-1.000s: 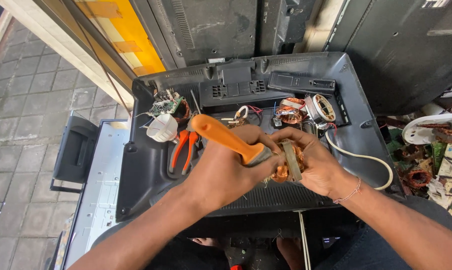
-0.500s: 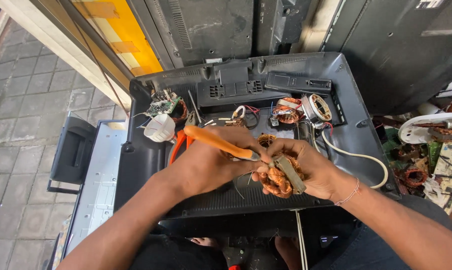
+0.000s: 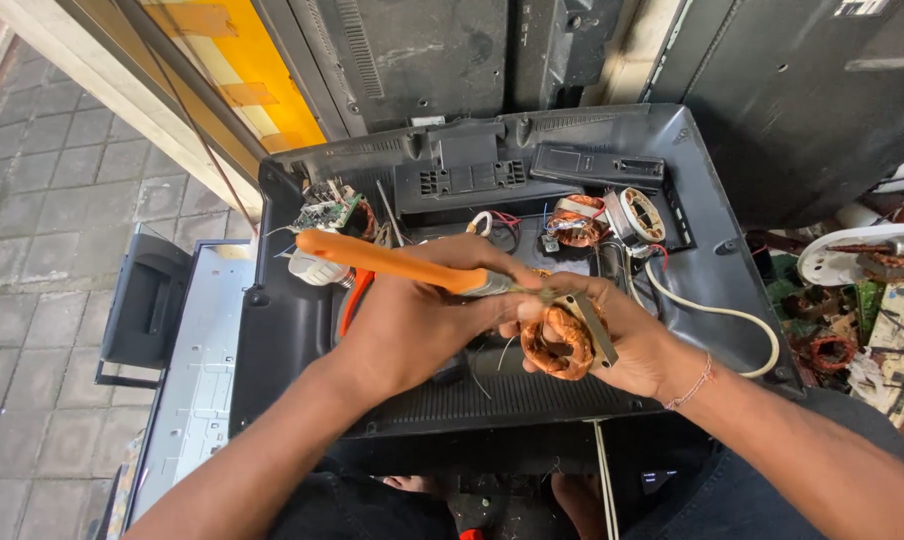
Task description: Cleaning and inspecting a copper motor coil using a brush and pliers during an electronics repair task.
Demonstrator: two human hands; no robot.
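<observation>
A dark plastic back cover [image 3: 302, 330] of a screen lies flat on the person's lap and serves as the worktop; many small parts lie on it. Near its far left corner there is a small green circuit board [image 3: 322, 212], and just beside it a white bulb-shaped part [image 3: 315, 268]; a pair of pliers with orange-red handles [image 3: 352, 297] lies partly hidden under the left hand. Toward the far right sit another copper coil [image 3: 578, 222] and a round white ring part [image 3: 642, 213]; a white cable [image 3: 732, 315] curves along the right side of the cover. Beyond the cover stand more dark screen backs [image 3: 412, 50]; to the right lies a heap of scrap electronics [image 3: 872, 310], and to the left a grey paved floor [image 3: 32, 190].

The left hand [image 3: 412, 320] has its fingers closed around a screwdriver with an orange handle [image 3: 387, 260]; the handle points up and to the left, and the metal tip meets the coil. The right hand [image 3: 622, 335] grips a copper wire coil [image 3: 557, 345] with a metal bracket, the fingers wrapped under and behind it; the coil is above the middle of the cover, between both hands. Its winding is bright copper-orange, somewhat loose and uneven in shape.
</observation>
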